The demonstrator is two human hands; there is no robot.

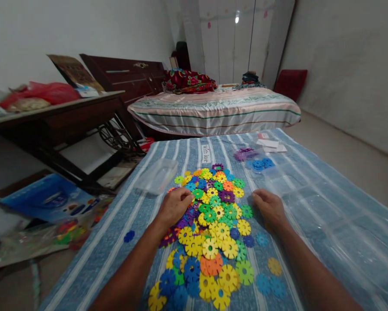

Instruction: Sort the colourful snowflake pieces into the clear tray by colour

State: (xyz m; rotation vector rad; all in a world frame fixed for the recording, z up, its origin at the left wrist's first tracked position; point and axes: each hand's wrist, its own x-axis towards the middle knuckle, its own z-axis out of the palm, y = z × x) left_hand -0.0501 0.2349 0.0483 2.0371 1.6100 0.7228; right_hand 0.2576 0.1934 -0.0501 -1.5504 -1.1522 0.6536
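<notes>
Right now both hands rest at the far edges of a pile of plastic flower discs (213, 224) on a striped blue cloth (310, 181). Left hand (174, 206) touches the pile's left side, fingers curled loosely over discs; whether it grips one I cannot tell. Right hand (269, 207) lies just right of the pile, fingers bent, holding nothing visible. A clear plastic box (156, 176) sits far-left of the left hand.

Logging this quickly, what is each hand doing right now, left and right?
Left hand: curled, fingertips on the pile of colourful flower-shaped plastic discs; any grip cannot be told.
Right hand: loosely curled on the blue striped cloth beside the pile, holding nothing visible.
</notes>
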